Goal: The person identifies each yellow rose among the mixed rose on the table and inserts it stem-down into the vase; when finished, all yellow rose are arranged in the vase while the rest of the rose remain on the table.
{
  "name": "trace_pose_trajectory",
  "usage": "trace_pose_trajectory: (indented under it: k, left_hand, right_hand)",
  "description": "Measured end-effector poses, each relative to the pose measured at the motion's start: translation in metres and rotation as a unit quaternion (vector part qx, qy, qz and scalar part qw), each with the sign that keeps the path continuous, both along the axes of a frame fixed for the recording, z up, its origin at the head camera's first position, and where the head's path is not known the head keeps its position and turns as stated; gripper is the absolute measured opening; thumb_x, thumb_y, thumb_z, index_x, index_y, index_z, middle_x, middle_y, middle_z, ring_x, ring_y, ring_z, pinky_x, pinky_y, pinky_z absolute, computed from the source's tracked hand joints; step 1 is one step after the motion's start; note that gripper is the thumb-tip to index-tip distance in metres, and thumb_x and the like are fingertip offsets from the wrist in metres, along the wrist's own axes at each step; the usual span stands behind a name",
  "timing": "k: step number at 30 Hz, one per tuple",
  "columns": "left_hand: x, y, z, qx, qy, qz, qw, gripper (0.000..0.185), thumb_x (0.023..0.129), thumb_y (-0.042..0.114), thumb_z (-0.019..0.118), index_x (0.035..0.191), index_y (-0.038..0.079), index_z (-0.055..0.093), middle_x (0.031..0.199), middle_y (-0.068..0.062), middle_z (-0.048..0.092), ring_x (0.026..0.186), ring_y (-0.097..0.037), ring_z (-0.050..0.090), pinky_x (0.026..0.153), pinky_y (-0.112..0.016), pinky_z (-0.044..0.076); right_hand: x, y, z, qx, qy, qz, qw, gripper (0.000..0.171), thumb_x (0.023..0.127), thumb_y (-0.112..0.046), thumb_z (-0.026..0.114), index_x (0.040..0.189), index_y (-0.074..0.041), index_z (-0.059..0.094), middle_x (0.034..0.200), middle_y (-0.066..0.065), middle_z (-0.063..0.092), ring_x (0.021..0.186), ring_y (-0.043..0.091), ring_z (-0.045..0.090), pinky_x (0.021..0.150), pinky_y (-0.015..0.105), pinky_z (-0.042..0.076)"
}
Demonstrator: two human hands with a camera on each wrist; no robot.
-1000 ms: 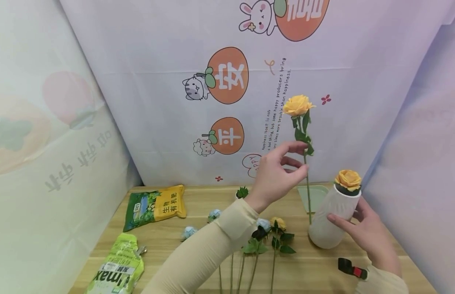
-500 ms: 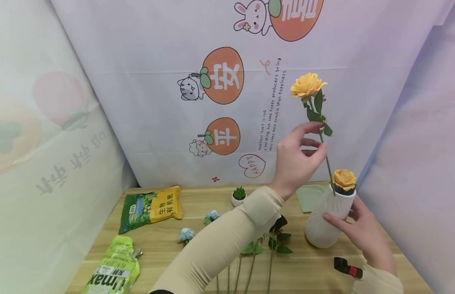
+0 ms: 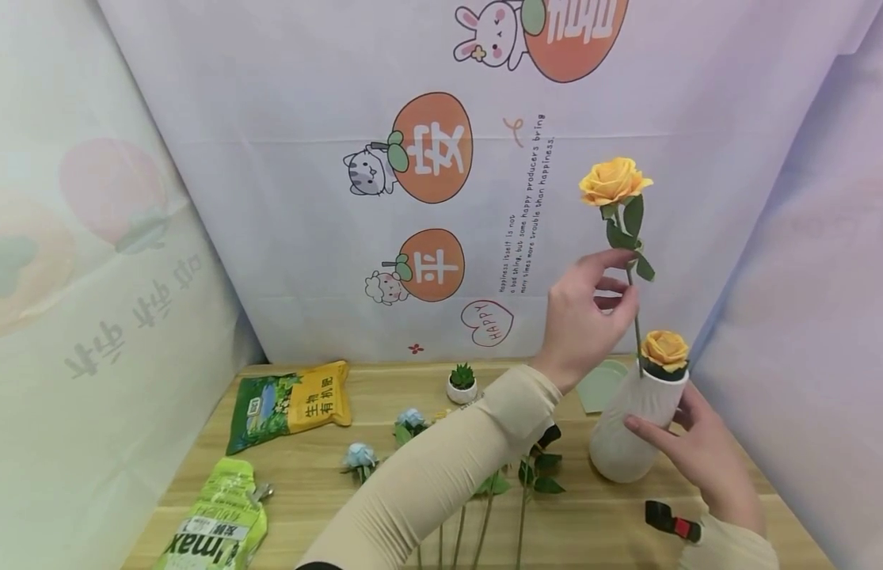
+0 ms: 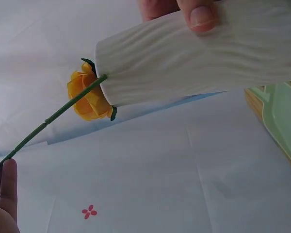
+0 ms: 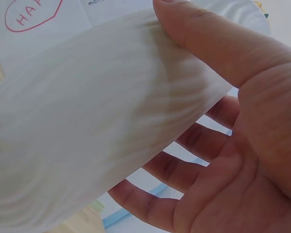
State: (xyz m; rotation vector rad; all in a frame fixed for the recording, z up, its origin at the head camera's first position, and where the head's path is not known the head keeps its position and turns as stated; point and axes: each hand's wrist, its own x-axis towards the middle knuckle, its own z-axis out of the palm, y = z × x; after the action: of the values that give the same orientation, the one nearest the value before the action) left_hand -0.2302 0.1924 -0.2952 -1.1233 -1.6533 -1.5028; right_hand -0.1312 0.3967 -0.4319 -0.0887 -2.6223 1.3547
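My left hand (image 3: 588, 313) pinches the green stem of a yellow artificial rose (image 3: 615, 182) just below its leaves, bloom up. The stem's lower end overlaps the rim of a white vase (image 3: 629, 427) in the head view. In the left wrist view that stem end (image 4: 102, 79) lies against the outer side of the vase near its mouth. A second yellow rose (image 3: 664, 351) sits in the vase, its bloom at the opening. My right hand (image 3: 705, 451) holds the vase, thumb on the near side and fingers curled behind; the vase leans slightly right.
Blue roses (image 3: 359, 457) and other stems (image 3: 484, 522) lie on the wooden table, partly under my left sleeve. A small potted succulent (image 3: 462, 385) and a pale green tray (image 3: 599, 388) stand behind. Fertilizer bag (image 3: 291, 404) and green pouch (image 3: 216, 518) lie left; a black strap (image 3: 671, 520) lies right.
My left hand has carried the rose right, first raising it from beside the vase, then lowering it slightly at the rim. My right hand keeps holding the vase.
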Motion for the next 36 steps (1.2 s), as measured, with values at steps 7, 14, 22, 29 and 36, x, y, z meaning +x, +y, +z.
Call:
trace_pose_trajectory:
  k: [7, 14, 22, 29, 36]
  left_hand:
    - [-0.001, 0.004, 0.001, 0.022, -0.002, -0.003, 0.9998, 0.038, 0.097, -0.003, 0.074, 0.133, 0.002, 0.064, 0.125, -0.013, 0.070, 0.092, -0.004, 0.073, 0.081, -0.011, 0.058]
    - [0.001, 0.005, -0.001, 0.005, -0.018, 0.003, 0.9998, 0.035, 0.099, -0.001, 0.073, 0.133, 0.005, 0.065, 0.126, -0.009, 0.071, 0.093, -0.002, 0.072, 0.082, -0.010, 0.057]
    - [0.001, 0.012, -0.027, -0.035, -0.048, 0.001, 0.9982, 0.035, 0.099, 0.000, 0.074, 0.132, 0.008, 0.065, 0.126, -0.007, 0.071, 0.092, 0.005, 0.069, 0.081, -0.009, 0.057]
    - [-0.001, 0.016, -0.050, -0.059, -0.067, -0.002, 0.9960, 0.036, 0.098, 0.001, 0.075, 0.131, 0.007, 0.065, 0.124, -0.007, 0.071, 0.093, 0.000, 0.073, 0.080, -0.007, 0.055]
    - [0.002, 0.022, -0.065, -0.087, -0.080, -0.001, 0.9930, 0.033, 0.096, 0.001, 0.079, 0.128, 0.005, 0.068, 0.122, -0.007, 0.075, 0.091, 0.006, 0.071, 0.078, -0.005, 0.054]
  right_hand:
    - [0.001, -0.001, -0.001, -0.010, -0.001, -0.003, 1.000, 0.099, 0.097, -0.040, 0.083, 0.171, -0.011, 0.024, 0.162, 0.026, 0.042, 0.138, 0.054, 0.048, 0.096, 0.068, 0.054]
    - [0.002, -0.002, -0.002, -0.019, 0.001, -0.005, 1.000, 0.098, 0.096, -0.041, 0.084, 0.169, -0.010, 0.026, 0.162, 0.027, 0.042, 0.140, 0.056, 0.046, 0.099, 0.078, 0.047]
    - [0.000, -0.002, -0.002, -0.016, -0.002, -0.001, 1.000, 0.100, 0.097, -0.041, 0.083, 0.170, -0.011, 0.024, 0.162, 0.026, 0.042, 0.138, 0.055, 0.048, 0.098, 0.074, 0.052]
    - [0.000, -0.002, 0.000, -0.016, -0.005, 0.000, 1.000, 0.100, 0.097, -0.039, 0.083, 0.171, -0.011, 0.022, 0.162, 0.028, 0.041, 0.138, 0.056, 0.048, 0.099, 0.074, 0.051]
    - [-0.002, -0.001, -0.002, -0.006, 0.000, -0.004, 1.000, 0.099, 0.098, -0.034, 0.083, 0.171, -0.010, 0.021, 0.161, 0.029, 0.042, 0.136, 0.055, 0.049, 0.093, 0.055, 0.059]
